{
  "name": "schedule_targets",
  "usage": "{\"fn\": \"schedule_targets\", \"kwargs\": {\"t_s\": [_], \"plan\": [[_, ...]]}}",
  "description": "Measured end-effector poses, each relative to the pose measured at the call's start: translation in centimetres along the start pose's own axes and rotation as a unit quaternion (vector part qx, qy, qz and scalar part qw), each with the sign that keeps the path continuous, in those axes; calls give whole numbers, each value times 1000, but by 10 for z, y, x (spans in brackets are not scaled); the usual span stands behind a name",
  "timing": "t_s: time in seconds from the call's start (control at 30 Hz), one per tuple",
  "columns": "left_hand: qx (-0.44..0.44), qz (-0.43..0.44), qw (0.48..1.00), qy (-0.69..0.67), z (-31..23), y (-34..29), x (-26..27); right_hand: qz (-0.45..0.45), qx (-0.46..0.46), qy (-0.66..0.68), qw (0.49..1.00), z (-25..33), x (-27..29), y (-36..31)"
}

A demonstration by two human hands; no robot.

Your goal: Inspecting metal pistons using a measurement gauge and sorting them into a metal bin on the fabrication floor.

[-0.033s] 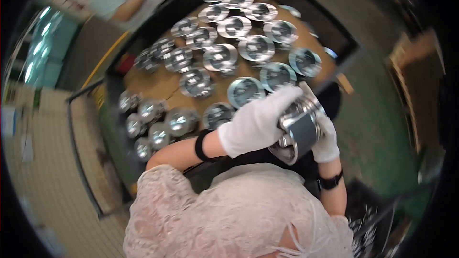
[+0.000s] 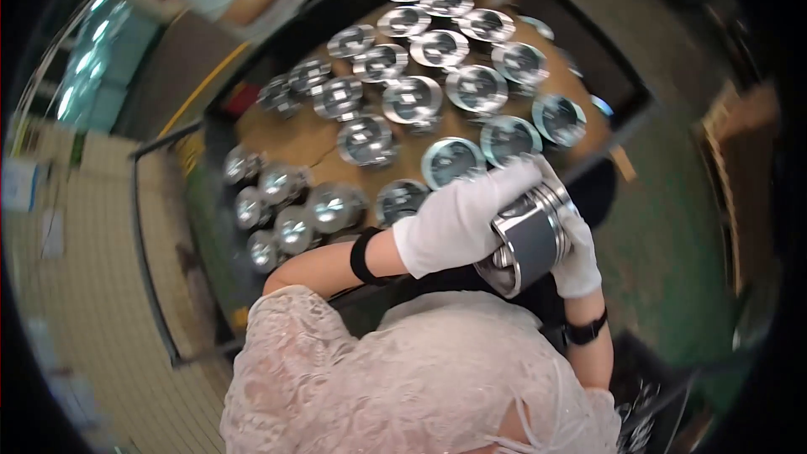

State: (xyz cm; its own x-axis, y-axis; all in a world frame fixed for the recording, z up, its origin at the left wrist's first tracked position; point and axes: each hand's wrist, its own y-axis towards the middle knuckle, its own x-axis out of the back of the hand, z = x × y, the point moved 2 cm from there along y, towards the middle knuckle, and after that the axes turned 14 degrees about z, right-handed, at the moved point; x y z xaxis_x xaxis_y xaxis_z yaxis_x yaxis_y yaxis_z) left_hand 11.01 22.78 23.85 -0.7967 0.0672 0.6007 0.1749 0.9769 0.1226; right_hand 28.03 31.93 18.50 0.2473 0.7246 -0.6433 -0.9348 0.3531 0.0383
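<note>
Both my hands wear white gloves and hold one shiny metal piston in front of my body. It has a dark grey patch on its skirt and grooves near its crown, and it is tilted. My left hand is closed round its left and upper side. From the right, my right hand grips it, with part of the fingers hidden behind the metal. Beyond my hands, several similar pistons, such as one piston, stand spread over a brown sheet.
A dark frame borders the brown sheet. At the near left, several pistons sit close together. Another person's arm shows at the far left. A brown carton stands on the right, and a metal rail runs on the left.
The sheet and its pistons have shifted right in the picture as my view turned. The held piston has tilted slightly, and both hands stay closed on it.
</note>
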Motion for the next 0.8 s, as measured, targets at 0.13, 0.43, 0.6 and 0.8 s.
{"fn": "schedule_targets", "kwargs": {"t_s": [0.13,0.43,0.6,0.8], "plan": [[244,-8,968,-54,15,-60,32,37,-147,46,987,-44,-13,28],[477,-252,841,35,130,-205,179,46,-207,-52,976,-53,4,38],[572,-197,772,193,262,-249,250,12,-215,-38,976,-61,13,37],[632,-54,736,237,382,-251,253,-29,-228,-13,973,-62,16,37]]}}
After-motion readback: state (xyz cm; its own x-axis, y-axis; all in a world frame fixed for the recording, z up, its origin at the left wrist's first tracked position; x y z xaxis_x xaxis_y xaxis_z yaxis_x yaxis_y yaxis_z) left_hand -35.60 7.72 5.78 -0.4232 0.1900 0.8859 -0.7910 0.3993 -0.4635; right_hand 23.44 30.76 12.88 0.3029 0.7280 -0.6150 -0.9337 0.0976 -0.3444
